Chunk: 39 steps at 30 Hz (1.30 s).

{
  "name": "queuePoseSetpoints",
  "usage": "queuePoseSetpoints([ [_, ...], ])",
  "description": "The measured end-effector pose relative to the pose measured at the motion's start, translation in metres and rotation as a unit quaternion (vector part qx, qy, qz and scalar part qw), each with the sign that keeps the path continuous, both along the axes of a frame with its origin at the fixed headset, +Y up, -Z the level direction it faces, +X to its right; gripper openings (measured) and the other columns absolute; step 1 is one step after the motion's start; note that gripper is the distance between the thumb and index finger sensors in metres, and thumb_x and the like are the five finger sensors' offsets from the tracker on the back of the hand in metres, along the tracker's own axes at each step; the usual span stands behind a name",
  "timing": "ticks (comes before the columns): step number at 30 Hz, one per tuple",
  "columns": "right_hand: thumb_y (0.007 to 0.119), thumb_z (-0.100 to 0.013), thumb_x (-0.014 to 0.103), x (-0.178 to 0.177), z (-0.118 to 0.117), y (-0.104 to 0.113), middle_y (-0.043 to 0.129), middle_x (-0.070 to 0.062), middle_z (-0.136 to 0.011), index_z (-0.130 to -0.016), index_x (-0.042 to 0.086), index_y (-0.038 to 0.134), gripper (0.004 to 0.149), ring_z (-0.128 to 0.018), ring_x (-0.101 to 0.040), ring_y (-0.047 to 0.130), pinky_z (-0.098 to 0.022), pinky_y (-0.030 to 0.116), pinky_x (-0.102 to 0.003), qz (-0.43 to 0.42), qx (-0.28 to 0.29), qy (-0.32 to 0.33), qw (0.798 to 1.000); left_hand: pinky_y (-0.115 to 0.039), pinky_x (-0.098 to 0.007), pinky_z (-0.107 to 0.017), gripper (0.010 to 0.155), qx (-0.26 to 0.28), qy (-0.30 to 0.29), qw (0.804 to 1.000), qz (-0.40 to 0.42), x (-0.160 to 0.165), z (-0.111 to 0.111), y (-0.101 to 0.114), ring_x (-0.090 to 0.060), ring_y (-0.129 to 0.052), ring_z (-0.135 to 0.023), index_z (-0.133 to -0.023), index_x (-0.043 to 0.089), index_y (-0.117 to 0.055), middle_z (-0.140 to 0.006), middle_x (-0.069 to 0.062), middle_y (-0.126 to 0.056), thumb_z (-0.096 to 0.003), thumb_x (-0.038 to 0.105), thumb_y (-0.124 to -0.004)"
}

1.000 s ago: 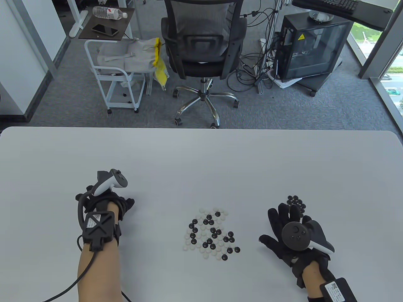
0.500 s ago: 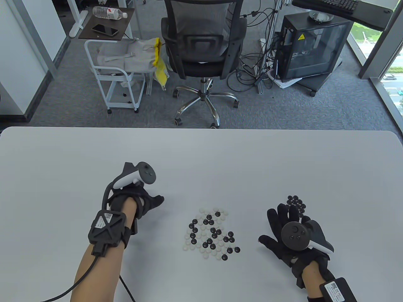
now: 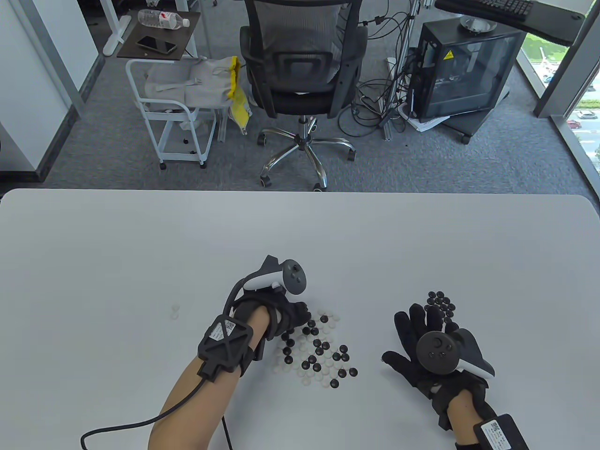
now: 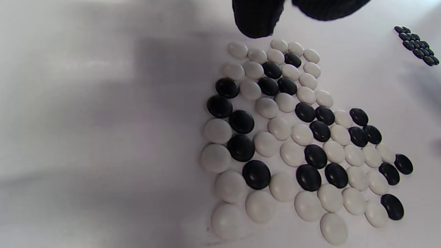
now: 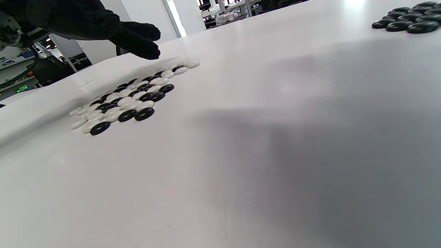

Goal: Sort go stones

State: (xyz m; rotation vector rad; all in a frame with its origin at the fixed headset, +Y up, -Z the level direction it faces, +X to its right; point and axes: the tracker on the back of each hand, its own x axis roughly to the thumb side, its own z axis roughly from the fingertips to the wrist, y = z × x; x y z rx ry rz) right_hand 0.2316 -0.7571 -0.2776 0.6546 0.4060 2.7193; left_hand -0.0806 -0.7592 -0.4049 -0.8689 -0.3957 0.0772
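A mixed pile of black and white Go stones (image 3: 318, 349) lies on the white table (image 3: 300, 234). It also shows in the left wrist view (image 4: 296, 137) and the right wrist view (image 5: 127, 100). My left hand (image 3: 297, 318) hovers over the pile's upper-left edge with its fingers (image 4: 258, 20) extended and nothing in them. Two white stones (image 3: 175, 311) lie apart on the left. A sorted cluster of black stones (image 3: 440, 302) lies just beyond my right hand (image 3: 419, 328), which rests flat with its fingers spread and holds nothing.
An office chair (image 3: 300, 61), a white cart (image 3: 173, 108) and a computer case (image 3: 464, 65) stand on the floor beyond the table's far edge. My left arm's cable (image 3: 140, 426) trails across the near table.
My left hand has moved right from the table's left side to the mixed pile. Two white stones now show where it was. The right hand has barely moved.
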Motion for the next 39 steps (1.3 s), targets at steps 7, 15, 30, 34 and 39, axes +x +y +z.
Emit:
queuePoseSetpoints([
  [7,0.053,-0.066,0.05,0.001,0.001,0.0,-0.002,-0.048,-0.107,-0.115,-0.008,0.012,0.086,-0.087,-0.069,-0.008,-0.05,0.005,-0.088,0.0,-0.003,-0.002,1.0,0.001,-0.081,-0.051,0.07,0.0,0.041,0.999,-0.022,-0.018,-0.007,-0.008,-0.054,0.017,-0.093,-0.116,0.035,-0.047,-0.113,-0.022,0.01,-0.0492,0.057,-0.046],
  [15,0.053,-0.065,0.05,0.003,0.001,0.001,-0.002,-0.048,-0.107,-0.115,-0.008,0.012,0.086,-0.087,-0.069,-0.008,-0.05,0.005,-0.089,0.002,-0.004,-0.004,1.0,0.002,-0.081,-0.051,0.07,-0.003,0.179,0.981,-0.076,-0.115,-0.019,0.001,-0.053,0.017,-0.094,-0.114,0.034,-0.057,-0.114,-0.02,0.009,-0.0489,0.058,-0.048],
  [30,0.053,-0.065,0.05,0.005,0.001,0.001,-0.002,-0.048,-0.107,-0.115,-0.008,0.012,0.086,-0.087,-0.069,-0.01,-0.05,0.005,-0.089,0.009,-0.009,-0.006,1.0,0.003,-0.081,-0.05,0.071,-0.026,0.3,0.948,-0.105,-0.227,0.003,0.003,-0.053,0.017,-0.093,-0.115,0.032,-0.056,-0.113,-0.019,0.011,-0.049,0.057,-0.049],
  [34,0.053,-0.065,0.05,0.005,0.0,0.001,-0.002,-0.048,-0.107,-0.115,-0.008,0.012,0.086,-0.087,-0.069,-0.009,-0.05,0.005,-0.089,0.009,-0.011,-0.007,1.0,0.003,-0.081,-0.05,0.071,-0.011,0.281,0.956,-0.087,-0.218,0.002,0.012,-0.053,0.018,-0.093,-0.116,0.032,-0.054,-0.113,-0.019,0.012,-0.0489,0.057,-0.049],
  [39,0.053,-0.066,0.05,0.005,0.0,0.001,-0.002,-0.048,-0.107,-0.115,-0.008,0.012,0.086,-0.087,-0.069,-0.009,-0.05,0.005,-0.088,0.011,-0.012,-0.006,1.0,0.001,-0.081,-0.051,0.071,0.022,0.209,0.975,-0.068,-0.176,-0.002,0.033,-0.054,0.015,-0.095,-0.115,0.031,-0.058,-0.115,-0.021,0.007,-0.0499,0.057,-0.05],
])
